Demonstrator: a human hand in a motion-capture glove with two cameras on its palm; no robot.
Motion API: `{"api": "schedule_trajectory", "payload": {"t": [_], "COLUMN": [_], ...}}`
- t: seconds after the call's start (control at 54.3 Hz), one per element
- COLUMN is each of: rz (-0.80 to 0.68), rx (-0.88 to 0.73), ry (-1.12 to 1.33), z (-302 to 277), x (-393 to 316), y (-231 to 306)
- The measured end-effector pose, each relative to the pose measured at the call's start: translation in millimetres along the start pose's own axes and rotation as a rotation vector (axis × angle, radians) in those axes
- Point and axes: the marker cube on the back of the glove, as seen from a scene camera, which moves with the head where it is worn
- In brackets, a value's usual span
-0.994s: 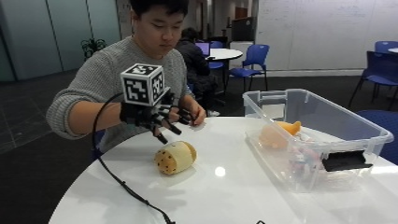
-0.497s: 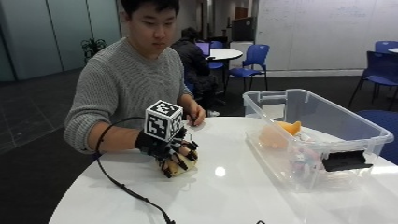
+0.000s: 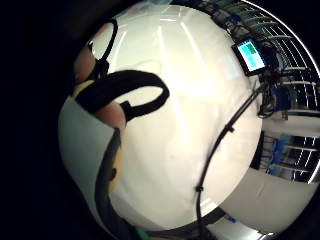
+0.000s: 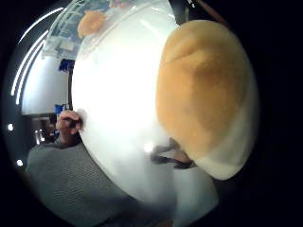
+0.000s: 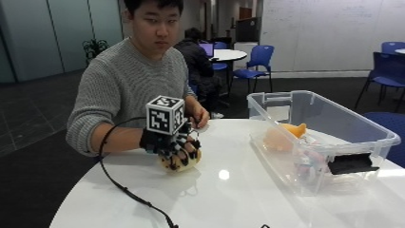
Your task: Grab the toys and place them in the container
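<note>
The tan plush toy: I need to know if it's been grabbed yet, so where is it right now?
In the outside view the tan plush toy sits on the white table, under the gloved right hand gripping it, apart from the clear container.

The person wears a grey, seemingly ribbed knit sweater; the right hand wears a black glove.

Hand comes down onto the toy

A second ago the gloved right hand hovered in the air above and behind the tan round toy, fingers spread and clear of it. Half a second ago it had dropped onto the toy. Now its fingers curl over the toy's top and front, covering most of it, and the toy fills the thumb-side palm view, close under the palm.
</note>
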Motion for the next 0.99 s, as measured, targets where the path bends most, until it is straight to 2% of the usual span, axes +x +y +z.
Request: {"api": "schedule_trajectory", "payload": {"t": [0.258, 0.387, 0.497, 0.626, 0.828, 0.994], "rz": [-0.109, -0.142, -0.142, -0.232, -0.292, -0.356], "rx": [0.256, 0.294, 0.262, 0.226, 0.273, 0.183], "ry": [-0.061, -0.076, -0.128, -0.264, -0.159, -0.127], "z": [-150, -191, -200, -206, -200, -174], "x": [-12, -15, -20, -57, -200, -294], "y": [-9, -19, -41, -85, -200, -291]}}
